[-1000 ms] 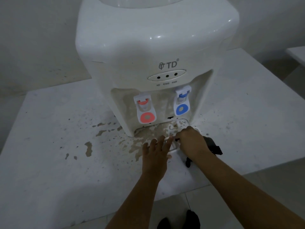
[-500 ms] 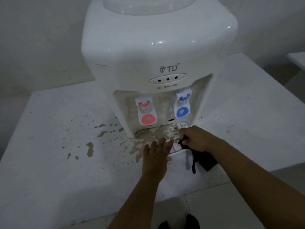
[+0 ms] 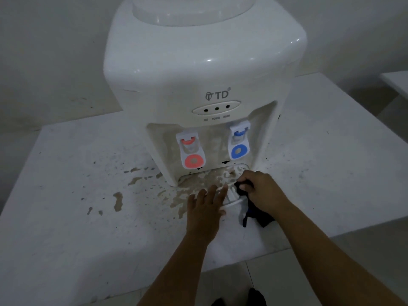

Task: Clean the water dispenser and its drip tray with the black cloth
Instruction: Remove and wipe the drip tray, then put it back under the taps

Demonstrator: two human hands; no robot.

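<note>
A white water dispenser fills the upper middle of the frame, standing on a white table with brown stains on the surface at the lower left of its base. On its front recess a red tap sits to the left and a blue tap to the right, under three small dark dots and the letters TD. Below the taps, in the middle of the frame, the drip tray juts out from the base; its top is spotted with brownish marks. The left hand lies flat with straight fingers, palm down, on the front left part of the tray and the table just before it, grasping nothing. The right hand, just to the right, is clenched around a black cloth, with a bunched part pressed against the right side of the tray near its rim. The rest of the cloth hangs out below the hand and lies on the table at the tray's right front corner. Both forearms run in from the bottom of the frame, and dark shoe tips show on the tiled floor at the bottom edge.
</note>
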